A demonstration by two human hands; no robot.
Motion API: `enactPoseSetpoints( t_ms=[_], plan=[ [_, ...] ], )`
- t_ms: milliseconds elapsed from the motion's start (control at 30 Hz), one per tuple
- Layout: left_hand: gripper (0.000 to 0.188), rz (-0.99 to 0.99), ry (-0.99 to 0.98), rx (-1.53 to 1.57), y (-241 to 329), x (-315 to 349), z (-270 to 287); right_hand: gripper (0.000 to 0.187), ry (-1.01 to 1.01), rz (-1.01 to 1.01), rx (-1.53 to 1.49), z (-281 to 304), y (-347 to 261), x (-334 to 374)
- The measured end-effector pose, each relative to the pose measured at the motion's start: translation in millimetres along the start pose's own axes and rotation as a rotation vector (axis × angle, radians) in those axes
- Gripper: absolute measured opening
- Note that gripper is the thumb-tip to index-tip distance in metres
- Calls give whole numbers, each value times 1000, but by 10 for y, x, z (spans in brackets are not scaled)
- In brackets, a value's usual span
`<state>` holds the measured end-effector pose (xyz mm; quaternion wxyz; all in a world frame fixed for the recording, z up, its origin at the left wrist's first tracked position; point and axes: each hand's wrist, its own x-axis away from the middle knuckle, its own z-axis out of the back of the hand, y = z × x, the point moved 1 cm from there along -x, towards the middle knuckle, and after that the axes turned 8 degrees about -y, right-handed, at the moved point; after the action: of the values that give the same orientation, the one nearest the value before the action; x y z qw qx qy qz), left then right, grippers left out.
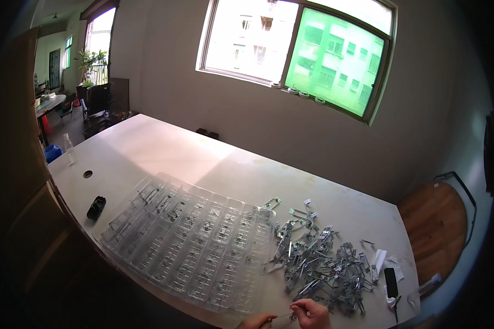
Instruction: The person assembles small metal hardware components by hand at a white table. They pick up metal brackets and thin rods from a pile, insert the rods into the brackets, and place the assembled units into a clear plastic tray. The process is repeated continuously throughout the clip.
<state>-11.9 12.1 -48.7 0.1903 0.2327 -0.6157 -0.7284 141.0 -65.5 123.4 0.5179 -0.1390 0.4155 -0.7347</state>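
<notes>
At the near edge of the table, my left hand (256, 322) and my right hand (309, 314) are close together, fingers pinched. A thin, pale metal part (281, 319) spans the gap between them, with one end in each hand; its exact shape is too small to make out. Just beyond my right hand lies a tangled heap of grey metal brackets (324, 268). Left of the heap, a clear plastic tray (203, 293) with rows of compartments lies on the table, and metal pieces sit in many of its pockets.
The white table (247, 170) also bears a black object (96, 208) at left, a clear bottle (68, 147) in the far left corner, and a black phone-like object (390, 282) by white paper (379, 257) at right. A round wooden board (436, 225) leans beyond the right edge.
</notes>
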Motion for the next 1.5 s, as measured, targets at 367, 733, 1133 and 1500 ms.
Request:
enactPoseSetpoints(
  t_ms=[367,733,1133,1500],
  plan=[
    [31,22,4,-14,7,34,-44,8,-61,16,31,1,11,-35],
    [31,1,33,71,258,31,56,9,-14,70,49,-43,60,-20],
    [31,-137,37,-81,434,4,179,10,-53,23,-51,-72,302,112],
    [33,-40,-32,49,403,18,151,9,-57,10,13,100,332,165]
  ],
)
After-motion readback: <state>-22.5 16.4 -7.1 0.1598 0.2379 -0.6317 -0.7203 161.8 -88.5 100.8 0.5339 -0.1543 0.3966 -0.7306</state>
